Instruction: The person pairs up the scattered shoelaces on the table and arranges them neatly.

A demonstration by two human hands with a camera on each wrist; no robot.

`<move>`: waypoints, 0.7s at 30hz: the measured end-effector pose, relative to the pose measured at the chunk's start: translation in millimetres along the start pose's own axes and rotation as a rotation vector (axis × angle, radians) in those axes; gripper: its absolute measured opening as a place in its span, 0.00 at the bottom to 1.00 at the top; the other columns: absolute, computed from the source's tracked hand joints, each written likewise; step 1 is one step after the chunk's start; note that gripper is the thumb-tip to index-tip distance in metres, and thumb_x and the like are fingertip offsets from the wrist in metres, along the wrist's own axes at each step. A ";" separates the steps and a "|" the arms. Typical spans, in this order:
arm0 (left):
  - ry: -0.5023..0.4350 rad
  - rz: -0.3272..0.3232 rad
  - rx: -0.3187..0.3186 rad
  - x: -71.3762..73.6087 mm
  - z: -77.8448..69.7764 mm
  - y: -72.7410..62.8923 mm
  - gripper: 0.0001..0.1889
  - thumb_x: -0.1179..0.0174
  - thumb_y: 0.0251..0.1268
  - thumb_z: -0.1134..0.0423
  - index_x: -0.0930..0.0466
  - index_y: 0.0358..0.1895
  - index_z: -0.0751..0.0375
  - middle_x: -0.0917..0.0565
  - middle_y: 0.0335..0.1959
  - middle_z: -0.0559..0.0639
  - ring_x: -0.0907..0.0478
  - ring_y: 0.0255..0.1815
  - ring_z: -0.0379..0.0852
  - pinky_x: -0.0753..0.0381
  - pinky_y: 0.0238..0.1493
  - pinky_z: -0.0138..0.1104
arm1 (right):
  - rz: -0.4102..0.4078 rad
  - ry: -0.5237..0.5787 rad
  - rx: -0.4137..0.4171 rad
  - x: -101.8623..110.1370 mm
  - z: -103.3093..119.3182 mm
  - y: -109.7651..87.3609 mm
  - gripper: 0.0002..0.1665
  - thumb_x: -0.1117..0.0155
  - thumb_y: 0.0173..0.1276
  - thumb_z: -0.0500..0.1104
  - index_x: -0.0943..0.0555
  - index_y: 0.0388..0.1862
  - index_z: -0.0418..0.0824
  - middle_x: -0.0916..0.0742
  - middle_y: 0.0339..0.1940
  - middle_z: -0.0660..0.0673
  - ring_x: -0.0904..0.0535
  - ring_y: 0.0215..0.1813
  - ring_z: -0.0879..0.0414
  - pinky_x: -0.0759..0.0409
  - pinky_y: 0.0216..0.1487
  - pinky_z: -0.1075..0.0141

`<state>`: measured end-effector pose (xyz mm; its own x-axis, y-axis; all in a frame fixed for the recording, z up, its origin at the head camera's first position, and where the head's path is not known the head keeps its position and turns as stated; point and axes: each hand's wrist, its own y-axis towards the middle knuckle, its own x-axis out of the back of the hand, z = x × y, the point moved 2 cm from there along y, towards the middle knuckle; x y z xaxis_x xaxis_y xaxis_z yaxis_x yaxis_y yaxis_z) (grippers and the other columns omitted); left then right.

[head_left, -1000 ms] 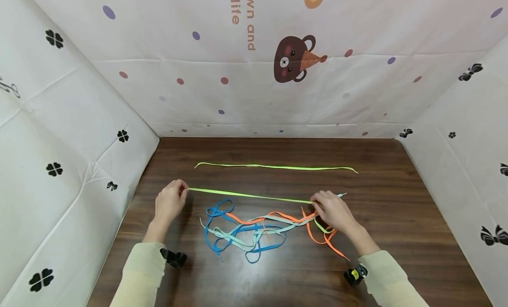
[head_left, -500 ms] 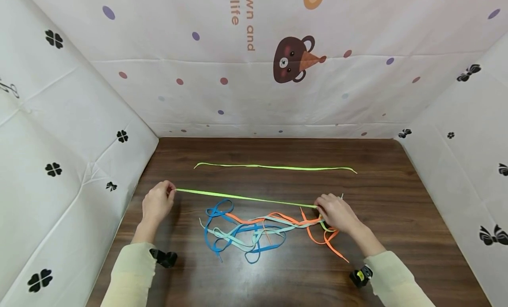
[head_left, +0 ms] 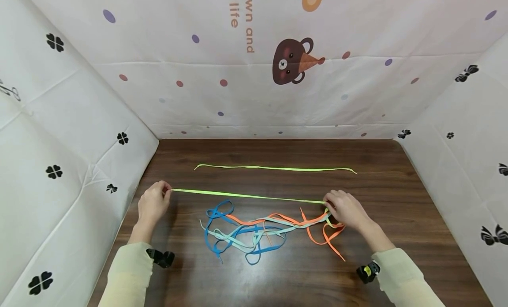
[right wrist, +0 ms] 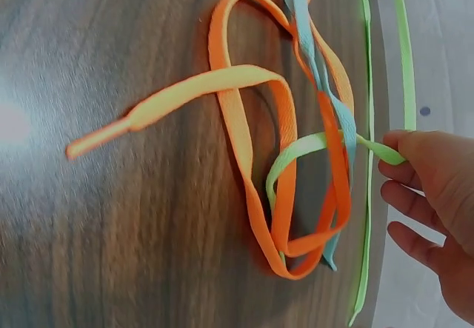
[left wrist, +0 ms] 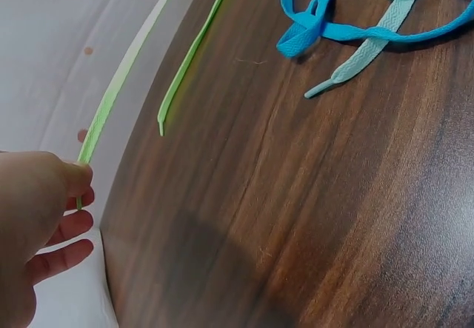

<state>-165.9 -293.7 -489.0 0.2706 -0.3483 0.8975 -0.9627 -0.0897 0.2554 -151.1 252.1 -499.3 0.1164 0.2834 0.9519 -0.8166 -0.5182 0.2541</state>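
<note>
My left hand (head_left: 152,203) pinches one end of a yellow-green shoelace (head_left: 238,195) between thumb and forefinger. The lace runs taut and raised across the table to my right hand (head_left: 349,208), whose thumb and forefinger pinch it too. Past the right fingertips, the lace's tail (right wrist: 304,148) loops down through an orange shoelace (right wrist: 243,135). Nearer the person lies a tangle of a blue shoelace (head_left: 274,246), a pale mint shoelace (head_left: 238,241) and orange lace. A second yellow-green shoelace (head_left: 274,168) lies nearly straight along the far part of the table.
The dark wood table (head_left: 246,285) is bounded by a white printed cloth at the back (head_left: 158,99) and at both sides. Each wrist wears a small black camera, the left wrist camera (head_left: 160,257) and the right wrist camera (head_left: 368,272).
The hands have moved apart, left hand leftward and right hand rightward, so a longer stretch of yellow-green lace spans between them. The orange and mint laces near the right hand have shifted slightly.
</note>
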 end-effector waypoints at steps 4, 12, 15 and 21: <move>0.003 0.014 0.014 -0.3 3.1 -2.3 0.02 0.42 0.59 0.66 0.24 0.32 0.60 0.21 0.27 0.54 0.23 0.23 0.51 0.30 0.19 0.42 | -0.018 0.001 -0.007 4.6 -6.9 -1.4 0.06 0.31 0.54 0.37 0.20 0.29 0.42 0.20 0.26 0.51 0.28 0.26 0.57 0.32 0.24 0.65; 0.008 0.019 0.046 3.2 10.1 -7.3 0.02 0.42 0.59 0.66 0.24 0.32 0.59 0.20 0.29 0.54 0.23 0.23 0.51 0.30 0.19 0.43 | -0.043 0.016 -0.071 16.0 -19.9 -5.1 0.06 0.31 0.53 0.35 0.20 0.29 0.41 0.20 0.25 0.50 0.29 0.26 0.58 0.33 0.24 0.66; 0.013 0.012 0.053 6.2 12.3 -7.1 0.02 0.43 0.60 0.65 0.24 0.32 0.59 0.20 0.29 0.54 0.23 0.23 0.52 0.30 0.20 0.43 | -0.040 0.013 -0.094 20.6 -25.5 -6.3 0.06 0.32 0.53 0.35 0.20 0.30 0.40 0.20 0.26 0.49 0.28 0.26 0.58 0.32 0.24 0.64; 0.016 0.011 0.080 10.4 15.3 -6.4 0.02 0.43 0.60 0.66 0.24 0.33 0.60 0.21 0.30 0.55 0.23 0.24 0.53 0.29 0.21 0.45 | -0.069 -0.002 -0.122 29.2 -38.8 -10.0 0.06 0.32 0.54 0.34 0.19 0.31 0.37 0.18 0.27 0.46 0.25 0.27 0.54 0.28 0.25 0.59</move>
<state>-157.1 -311.0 -486.8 0.2591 -0.3345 0.9061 -0.9631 -0.1600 0.2164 -161.4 296.9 -480.7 0.1751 0.3135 0.9333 -0.8694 -0.3957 0.2960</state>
